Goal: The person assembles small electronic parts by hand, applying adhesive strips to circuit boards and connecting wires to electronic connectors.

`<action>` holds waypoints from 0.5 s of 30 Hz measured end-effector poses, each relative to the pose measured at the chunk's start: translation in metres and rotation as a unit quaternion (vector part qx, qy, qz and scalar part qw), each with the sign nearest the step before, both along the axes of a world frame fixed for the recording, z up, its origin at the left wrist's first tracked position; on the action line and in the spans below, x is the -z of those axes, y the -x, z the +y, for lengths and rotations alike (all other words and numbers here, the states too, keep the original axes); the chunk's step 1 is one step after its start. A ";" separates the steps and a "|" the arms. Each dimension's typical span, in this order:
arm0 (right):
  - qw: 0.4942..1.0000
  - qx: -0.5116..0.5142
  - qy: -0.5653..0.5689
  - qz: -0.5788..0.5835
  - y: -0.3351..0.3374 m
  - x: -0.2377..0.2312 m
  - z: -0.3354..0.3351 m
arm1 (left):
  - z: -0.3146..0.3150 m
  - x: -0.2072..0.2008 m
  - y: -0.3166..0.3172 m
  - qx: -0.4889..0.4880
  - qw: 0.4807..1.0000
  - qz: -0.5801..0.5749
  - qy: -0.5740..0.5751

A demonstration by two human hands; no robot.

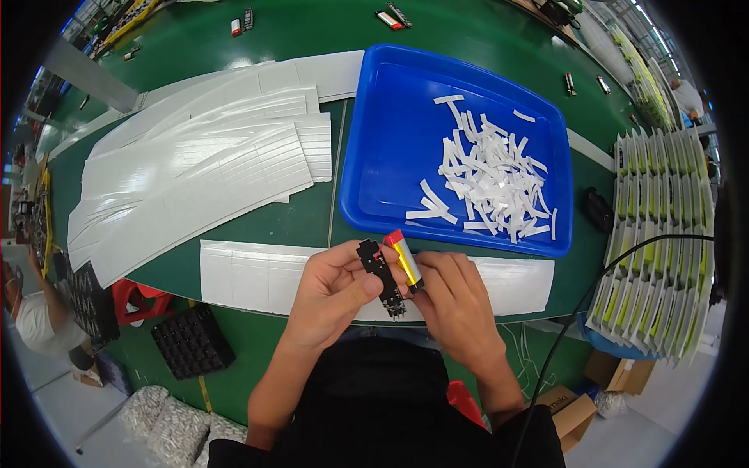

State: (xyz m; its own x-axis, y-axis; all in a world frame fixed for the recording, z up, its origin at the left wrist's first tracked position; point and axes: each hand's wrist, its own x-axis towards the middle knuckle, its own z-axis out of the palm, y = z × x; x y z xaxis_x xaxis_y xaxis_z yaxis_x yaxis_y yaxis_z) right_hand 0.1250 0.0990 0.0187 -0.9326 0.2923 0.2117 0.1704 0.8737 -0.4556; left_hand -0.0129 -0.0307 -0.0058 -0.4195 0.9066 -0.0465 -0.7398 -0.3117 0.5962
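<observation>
Low over the near edge of the table, my left hand point(331, 292) pinches a narrow black circuit board point(380, 271), thumb on its face. The board is tilted, with small components at its lower end. Just right of it is a small cylindrical battery point(405, 259) with a red top end, a silver and yellow body and a dark lower end. My right hand point(460, 300) has its fingers closed on the battery's lower end; those fingertips are partly hidden. Beneath both hands lies a long white sheet point(250, 269) of adhesive strips.
Beyond my hands stands a blue tray point(374, 179) holding a heap of white paper strips point(499, 171). Overlapping white sheets point(195, 171) cover the table's left. More batteries with boards point(390, 19) lie at the back. Stacked trays point(655, 242) rise at right; a cable point(581, 300) hangs nearby.
</observation>
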 end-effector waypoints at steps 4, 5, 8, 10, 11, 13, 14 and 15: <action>0.998 -0.019 0.056 -0.005 0.005 -0.011 0.009 | 0.001 0.000 0.002 0.010 1.000 -0.013 0.005; 0.998 -0.020 0.057 -0.005 0.006 -0.011 0.010 | 0.000 0.001 0.002 0.011 1.000 -0.011 0.012; 0.996 -0.026 0.086 -0.015 0.005 -0.012 0.013 | 0.000 0.001 0.002 0.011 1.000 -0.014 0.019; 0.994 -0.028 0.109 -0.004 0.004 -0.010 0.014 | 0.001 0.000 0.002 0.013 1.000 -0.015 0.015; 0.994 -0.028 0.109 -0.004 0.003 -0.008 0.015 | 0.001 0.000 0.002 0.015 1.000 -0.016 0.012; 0.988 -0.014 0.147 0.046 0.001 -0.004 0.018 | 0.001 -0.001 0.002 0.023 1.000 -0.009 0.020; 0.988 -0.014 0.147 0.047 0.000 -0.004 0.018 | 0.001 -0.002 0.002 0.031 0.999 -0.001 0.028; 0.975 0.016 0.216 0.059 -0.002 -0.003 0.017 | 0.001 -0.002 0.002 0.030 0.999 -0.001 0.028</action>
State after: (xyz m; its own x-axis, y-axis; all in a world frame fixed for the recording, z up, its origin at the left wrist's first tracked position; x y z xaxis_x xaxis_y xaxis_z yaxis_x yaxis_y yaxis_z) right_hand 0.1270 0.1156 0.0220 -0.8981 0.4068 0.1671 0.1198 0.5918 -0.7971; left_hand -0.0152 -0.0299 -0.0038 -0.3639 0.9262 -0.0988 -0.7575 -0.2325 0.6100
